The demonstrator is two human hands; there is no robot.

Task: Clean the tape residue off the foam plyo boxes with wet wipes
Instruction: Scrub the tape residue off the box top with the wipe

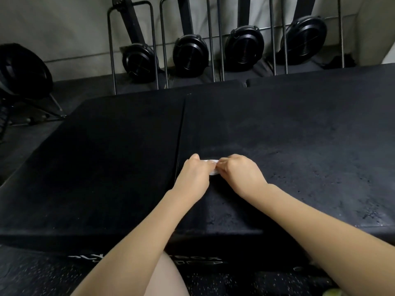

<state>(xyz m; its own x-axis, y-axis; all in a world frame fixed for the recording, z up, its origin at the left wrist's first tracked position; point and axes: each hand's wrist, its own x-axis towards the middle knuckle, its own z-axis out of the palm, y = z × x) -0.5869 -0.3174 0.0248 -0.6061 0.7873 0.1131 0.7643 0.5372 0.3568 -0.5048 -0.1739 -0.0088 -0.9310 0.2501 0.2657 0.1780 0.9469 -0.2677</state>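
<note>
Both hands, left hand (195, 175) and right hand (237, 174), pinch a small white wet wipe (211, 162) between their fingertips; the black foam plyo box (299, 146) beyond them looks mostly unwiped.

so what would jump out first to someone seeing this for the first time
Two bare hands meet at the centre, the left hand and the right hand both pinching a small white wet wipe on top of the black foam plyo boxes, just right of the seam between two of them. Behind, along the wall, stands a row of black rowing machines stored upright, their round flywheel housings low.
</note>
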